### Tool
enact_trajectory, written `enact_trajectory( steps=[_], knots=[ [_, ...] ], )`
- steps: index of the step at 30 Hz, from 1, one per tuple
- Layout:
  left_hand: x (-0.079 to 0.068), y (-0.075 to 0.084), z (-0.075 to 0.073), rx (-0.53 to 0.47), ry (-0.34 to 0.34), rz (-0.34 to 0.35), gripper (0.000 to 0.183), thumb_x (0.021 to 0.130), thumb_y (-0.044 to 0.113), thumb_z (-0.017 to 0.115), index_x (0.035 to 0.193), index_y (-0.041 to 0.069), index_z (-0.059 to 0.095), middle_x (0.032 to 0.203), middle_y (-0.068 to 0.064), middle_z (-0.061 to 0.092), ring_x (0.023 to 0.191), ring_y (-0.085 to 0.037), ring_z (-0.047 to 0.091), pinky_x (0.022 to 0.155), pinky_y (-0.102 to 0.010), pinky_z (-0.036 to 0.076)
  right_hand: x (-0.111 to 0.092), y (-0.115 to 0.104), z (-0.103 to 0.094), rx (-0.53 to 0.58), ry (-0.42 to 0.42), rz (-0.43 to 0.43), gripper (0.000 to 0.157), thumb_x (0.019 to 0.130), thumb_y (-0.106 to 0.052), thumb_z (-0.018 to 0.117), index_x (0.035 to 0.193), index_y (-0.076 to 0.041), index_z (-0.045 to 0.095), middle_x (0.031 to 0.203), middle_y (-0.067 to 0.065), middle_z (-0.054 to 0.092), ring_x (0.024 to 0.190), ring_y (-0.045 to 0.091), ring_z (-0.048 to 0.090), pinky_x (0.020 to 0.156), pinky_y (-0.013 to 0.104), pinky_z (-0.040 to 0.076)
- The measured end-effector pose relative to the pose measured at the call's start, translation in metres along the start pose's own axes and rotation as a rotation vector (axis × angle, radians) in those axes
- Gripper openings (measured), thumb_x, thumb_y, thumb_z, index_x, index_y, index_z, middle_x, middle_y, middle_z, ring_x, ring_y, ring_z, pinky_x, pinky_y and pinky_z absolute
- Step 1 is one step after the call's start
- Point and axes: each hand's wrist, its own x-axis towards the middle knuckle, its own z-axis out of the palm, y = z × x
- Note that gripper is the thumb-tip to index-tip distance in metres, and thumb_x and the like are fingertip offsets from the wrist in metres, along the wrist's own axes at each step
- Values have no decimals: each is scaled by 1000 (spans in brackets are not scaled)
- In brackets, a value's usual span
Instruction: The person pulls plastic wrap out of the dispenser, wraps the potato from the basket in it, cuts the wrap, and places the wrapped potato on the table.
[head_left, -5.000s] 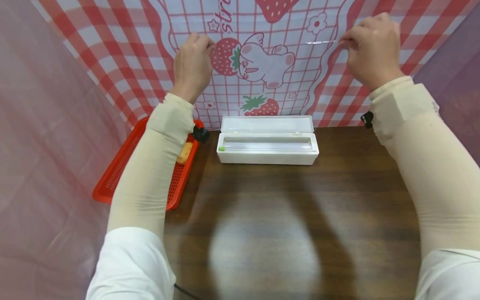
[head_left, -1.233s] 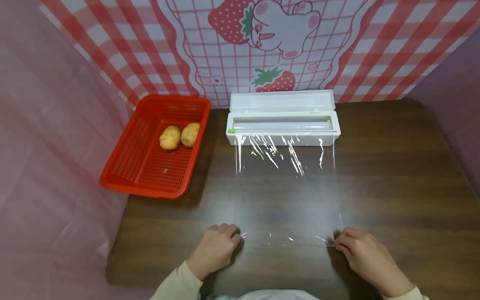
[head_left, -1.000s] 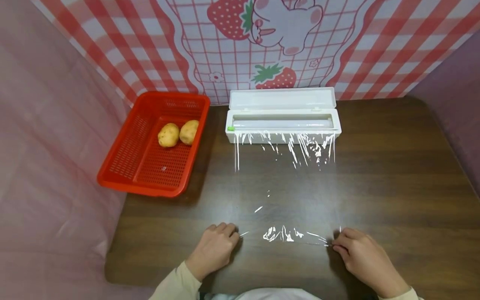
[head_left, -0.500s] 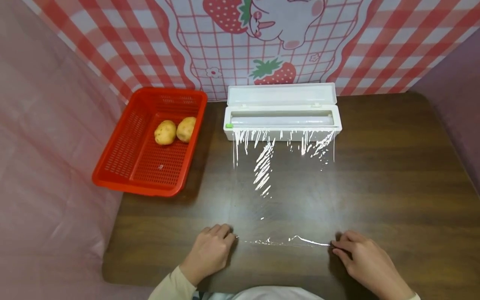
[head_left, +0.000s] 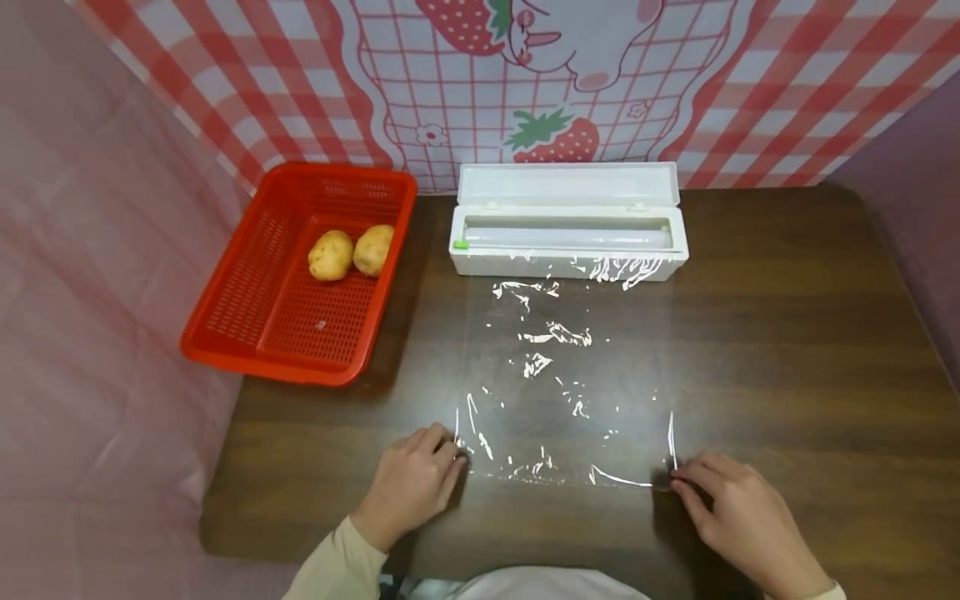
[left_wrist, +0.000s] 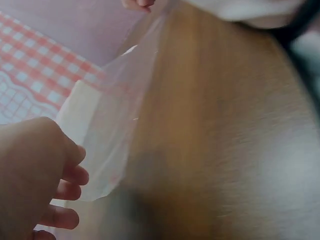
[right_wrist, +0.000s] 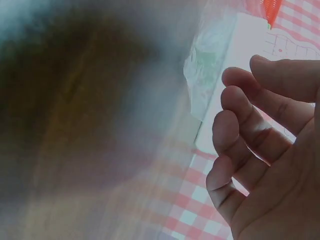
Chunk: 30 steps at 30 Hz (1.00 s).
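A sheet of clear plastic wrap (head_left: 577, 408) runs from the white wrap dispenser (head_left: 562, 265) across the wooden table, slack and wrinkled, with bright glints. My left hand (head_left: 412, 479) is at its near left corner; in the left wrist view its fingers (left_wrist: 70, 190) are loosely bent beside the film's edge. At the near right corner is my right hand (head_left: 742, 517). The right wrist view shows its thumb and fingers (right_wrist: 227, 127) relaxed and apart, with the film (right_wrist: 202, 70) beyond them. Inside the dispenser, its lid up, lies the roll (head_left: 570, 238).
A red plastic basket (head_left: 225, 354) holding two potatoes (head_left: 331, 255) stands at the back left. A small green tab (head_left: 461, 245) sits on the dispenser's left end. Behind the table (head_left: 795, 333) hangs a red checked strawberry cloth (head_left: 772, 100).
Both hands came down from above the dispenser to the table's near side, drawing the wrap out. Since half a second ago the sheet has gone slack and the left hand has shifted slightly left.
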Motion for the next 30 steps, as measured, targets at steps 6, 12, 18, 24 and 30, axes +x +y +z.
enact_trajectory(
  steps=[6,12,18,24,30],
  knots=[
    [16,-17,-13,35,94,-43,12,84,19,75,81,9,69,84,-5,61,61,-18,59,43,-28,46,7,4,-1,-19,47,28,15,73,-11,76,87,-8,76,86,-1,70,73,21,67,64,46,51],
    [35,-42,-40,99,180,-99,12,84,13,74,81,3,69,85,-11,63,68,-28,58,51,-37,49,7,12,0,-36,102,57,17,83,-18,71,90,-4,76,84,2,68,75,25,62,66,44,47],
    [53,-72,-67,154,241,-157,13,87,13,72,85,0,71,92,-16,64,76,-37,58,59,-47,48,7,21,-5,-52,138,109,22,72,-9,74,92,0,75,91,12,66,84,38,60,70,53,45],
    [66,-96,-84,185,192,-228,18,89,16,73,93,-2,73,103,-22,64,87,-42,58,64,-50,48,8,25,-7,-51,143,131,26,69,-6,76,94,0,74,96,15,66,87,42,59,71,56,44],
    [81,-117,-91,191,59,-305,36,91,24,72,115,-3,69,120,-26,62,100,-44,59,72,-55,51,6,26,-4,-52,126,152,26,68,-4,78,94,0,74,98,16,65,89,42,58,73,56,44]
  ],
)
